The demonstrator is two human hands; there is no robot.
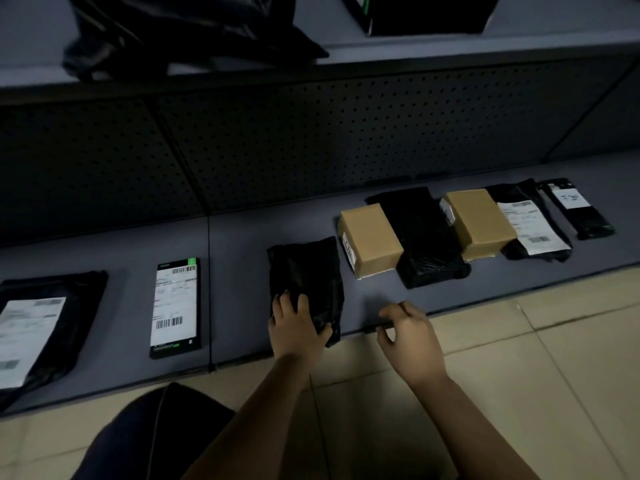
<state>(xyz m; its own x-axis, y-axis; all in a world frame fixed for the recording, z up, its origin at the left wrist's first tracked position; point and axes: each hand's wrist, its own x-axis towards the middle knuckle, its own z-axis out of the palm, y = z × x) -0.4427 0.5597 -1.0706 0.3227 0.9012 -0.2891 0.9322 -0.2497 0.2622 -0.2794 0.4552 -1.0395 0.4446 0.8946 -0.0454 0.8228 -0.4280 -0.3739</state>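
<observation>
A black plastic-wrapped parcel [306,277] lies on the low grey shelf [239,244], near its front edge. My left hand [294,327] grips the parcel's near corner, fingers on top and thumb curled at its edge. My right hand [410,336] hovers just right of it over the shelf's front lip, fingers loosely curled and holding nothing.
Left on the shelf lie a slim black box with a white label [176,306] and a black labelled bag [41,327]. To the right sit two cardboard boxes [369,240] [479,220], black bags and a slim black box [576,207]. Tiled floor [554,358] lies below; another shelf above.
</observation>
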